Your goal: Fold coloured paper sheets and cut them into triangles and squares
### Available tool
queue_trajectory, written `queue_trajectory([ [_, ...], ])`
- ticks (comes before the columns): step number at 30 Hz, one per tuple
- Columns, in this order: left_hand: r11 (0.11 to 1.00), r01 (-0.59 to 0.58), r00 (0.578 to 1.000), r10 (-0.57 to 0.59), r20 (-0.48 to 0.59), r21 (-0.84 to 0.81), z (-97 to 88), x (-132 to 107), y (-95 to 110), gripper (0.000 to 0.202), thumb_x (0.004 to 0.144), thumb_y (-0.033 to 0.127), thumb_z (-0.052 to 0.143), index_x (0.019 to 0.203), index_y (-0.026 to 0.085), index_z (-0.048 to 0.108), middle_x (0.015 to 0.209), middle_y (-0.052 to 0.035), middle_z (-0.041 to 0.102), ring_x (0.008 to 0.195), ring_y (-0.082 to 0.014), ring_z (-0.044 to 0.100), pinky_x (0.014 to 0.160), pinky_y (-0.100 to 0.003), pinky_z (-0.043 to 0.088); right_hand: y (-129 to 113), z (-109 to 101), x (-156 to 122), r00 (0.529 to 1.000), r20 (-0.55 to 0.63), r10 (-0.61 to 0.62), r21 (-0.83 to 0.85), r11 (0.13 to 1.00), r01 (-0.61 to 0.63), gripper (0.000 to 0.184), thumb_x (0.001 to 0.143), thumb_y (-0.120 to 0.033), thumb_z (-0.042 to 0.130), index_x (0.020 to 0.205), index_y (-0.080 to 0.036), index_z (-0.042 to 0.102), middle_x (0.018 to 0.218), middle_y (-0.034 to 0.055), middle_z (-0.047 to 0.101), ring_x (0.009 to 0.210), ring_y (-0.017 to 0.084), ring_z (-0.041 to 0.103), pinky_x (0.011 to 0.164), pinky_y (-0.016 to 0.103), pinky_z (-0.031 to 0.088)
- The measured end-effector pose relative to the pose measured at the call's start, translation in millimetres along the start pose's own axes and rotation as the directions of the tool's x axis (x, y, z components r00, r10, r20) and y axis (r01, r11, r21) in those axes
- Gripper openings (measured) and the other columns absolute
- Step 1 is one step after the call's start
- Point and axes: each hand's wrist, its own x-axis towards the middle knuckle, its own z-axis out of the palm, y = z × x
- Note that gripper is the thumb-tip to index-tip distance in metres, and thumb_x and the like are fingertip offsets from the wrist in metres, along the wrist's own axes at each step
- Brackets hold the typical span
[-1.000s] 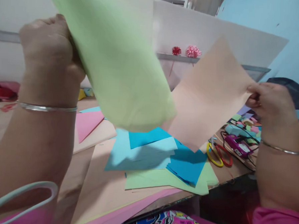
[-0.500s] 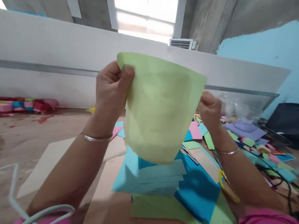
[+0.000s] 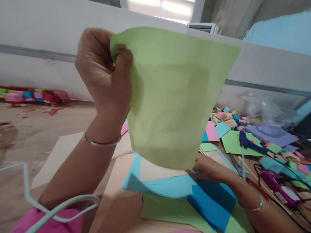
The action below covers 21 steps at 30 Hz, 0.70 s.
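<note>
A light green sheet of paper [image 3: 169, 106] is held up in front of me, slightly curved, hiding part of the table. My left hand [image 3: 108, 69] is closed on its upper left edge, thumb on the near face. Low behind the sheet's bottom right corner, my right hand [image 3: 210, 168] reaches down over the blue sheets [image 3: 216, 203]. Its fingers are bent and partly covered, and what they hold, if anything, cannot be seen. Beneath lie light blue paper [image 3: 164, 186] and more green paper [image 3: 166, 207].
On the right are a blue glue gun [image 3: 253, 144], scissors [image 3: 236, 164], a magenta power strip [image 3: 282, 189] with black cables, and scattered paper pieces [image 3: 225, 116]. Coloured blocks [image 3: 28, 96] line the wall at left. A white bent tube [image 3: 59, 208] crosses the lower left.
My right hand has let go of the green sheet's right edge and dropped to the blue sheets. My left hand still holds the sheet, now higher and closer in view.
</note>
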Motion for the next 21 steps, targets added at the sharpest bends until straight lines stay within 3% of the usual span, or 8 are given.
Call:
queue_trajectory([
  [4,0.987,-0.137,0.988,0.142,-0.061,0.08,18.3,-2.4,7.5,0.026,0.08,-0.006,0.051,0.077,0.019,0.044,0.08,0.0011,0.038,0.078,-0.0102,0.042,0.072,-0.027,0.036,-5.6,-34.2,-1.0,0.974,0.136,0.183,0.23,0.95,-0.211,0.032,0.061,-0.032,0.08,0.086,-0.023,0.062,0.079,0.0009,0.068,0.066,0.015,0.063,0.05,0.022,0.048],
  [6,0.985,-0.138,0.99,0.14,-0.016,0.105,26.6,-13.7,14.1,0.024,0.083,-0.005,0.05,0.081,0.019,0.049,0.082,0.0007,0.044,0.081,-0.0104,0.046,0.074,-0.028,0.04,-12.6,-50.3,12.2,0.951,0.035,0.306,0.428,0.856,-0.291,0.029,0.07,-0.033,0.074,0.091,-0.02,0.06,0.07,-0.0008,0.067,0.053,0.012,0.059,0.039,0.018,0.039],
  [9,0.986,-0.111,0.99,0.099,0.098,0.123,30.9,-35.4,24.9,0.011,0.094,0.01,0.052,0.092,0.021,0.049,0.091,0.0006,0.049,0.088,-0.0117,0.054,0.077,-0.032,0.046,-25.4,-68.8,42.2,0.86,-0.275,0.429,0.611,0.769,-0.188,0.022,0.072,-0.033,0.075,0.071,-0.016,0.061,0.05,-0.0035,0.059,0.039,0.006,0.047,0.034,0.016,0.034],
  [12,0.987,-0.097,0.985,0.077,0.152,0.13,19.9,-48.3,35.7,0.01,0.1,0.03,0.049,0.096,0.021,0.045,0.098,0.0026,0.05,0.097,-0.012,0.056,0.083,-0.035,0.048,-35.2,-76.7,68.4,0.759,-0.447,0.473,0.684,0.728,-0.051,0.019,0.068,-0.032,0.079,0.068,-0.016,0.07,0.059,0.0017,0.068,0.053,0.012,0.064,0.052,0.024,0.054],
  [15,0.986,-0.154,0.964,0.134,0.228,0.07,-7.7,-51.4,44.1,0.013,0.097,0.032,0.051,0.096,0.019,0.048,0.098,0.002,0.055,0.093,-0.0114,0.058,0.08,-0.033,0.049,-32.7,-73.4,79.6,0.732,-0.577,0.361,0.621,0.777,0.106,0.017,0.071,-0.03,0.078,0.083,-0.019,0.076,0.087,0.0055,0.075,0.086,0.021,0.071,0.081,0.037,0.058],
  [16,0.982,-0.188,0.938,0.169,0.303,0.034,-19.6,-53.6,45.5,0.013,0.095,0.031,0.054,0.093,0.019,0.05,0.097,0.0005,0.059,0.091,-0.0124,0.06,0.079,-0.033,0.05,-27.4,-70.1,80.1,0.741,-0.604,0.293,0.573,0.806,0.149,0.018,0.071,-0.029,0.078,0.086,-0.02,0.076,0.095,0.006,0.075,0.092,0.022,0.07,0.086,0.039,0.057],
  [18,0.97,-0.235,0.785,0.223,0.578,-0.054,-44.7,-65.0,45.0,0.012,0.089,0.031,0.06,0.089,0.02,0.054,0.096,-0.0033,0.066,0.085,-0.0157,0.063,0.072,-0.033,0.053,-9.4,-60.7,77.6,0.793,-0.588,0.16,0.473,0.863,0.178,0.021,0.069,-0.028,0.08,0.088,-0.022,0.076,0.107,0.0068,0.073,0.101,0.024,0.067,0.089,0.04,0.055],
  [21,0.952,-0.305,0.624,0.195,0.757,0.006,-78.3,-102.7,36.7,0.011,0.091,0.014,0.05,0.088,0.02,0.058,0.087,-0.0019,0.072,0.084,-0.0158,0.066,0.076,-0.032,0.051,29.2,-39.1,68.4,0.926,-0.368,0.085,0.232,0.973,0.003,0.02,0.074,-0.03,0.073,0.092,-0.023,0.076,0.116,0.0074,0.07,0.108,0.025,0.065,0.089,0.04,0.056],
])
